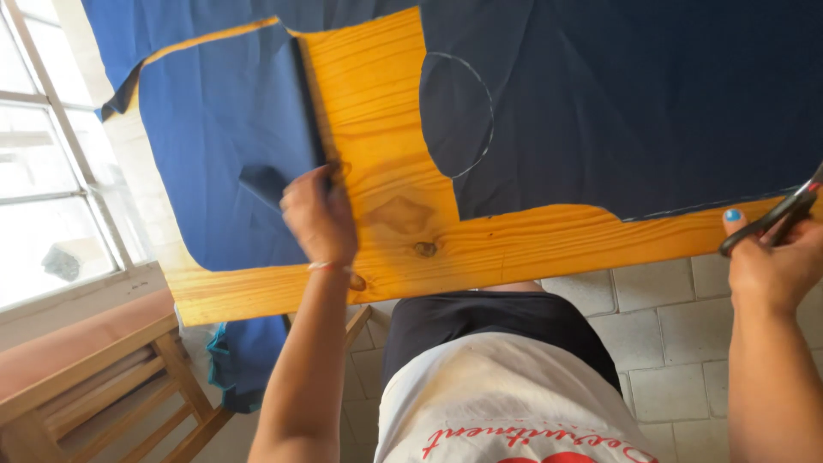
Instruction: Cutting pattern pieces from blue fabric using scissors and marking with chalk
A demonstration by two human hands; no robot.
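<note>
Dark blue fabric [600, 103] with a white chalk curve lies spread over a wooden table [386, 206]. A second piece of blue fabric [223, 146] lies on the table's left part. My left hand [319, 214] pinches the folded edge of this left piece near the table's middle. My right hand [771, 261] is at the right edge, fingers through the handles of black scissors [767, 223], beside the lower chalked edge of the dark fabric. The blades run out of view.
A window [43, 171] fills the left side. Below it stands a wooden chair or bench [94, 377]. More blue cloth [244, 356] hangs under the table's left end. The floor is pale tile [669, 317].
</note>
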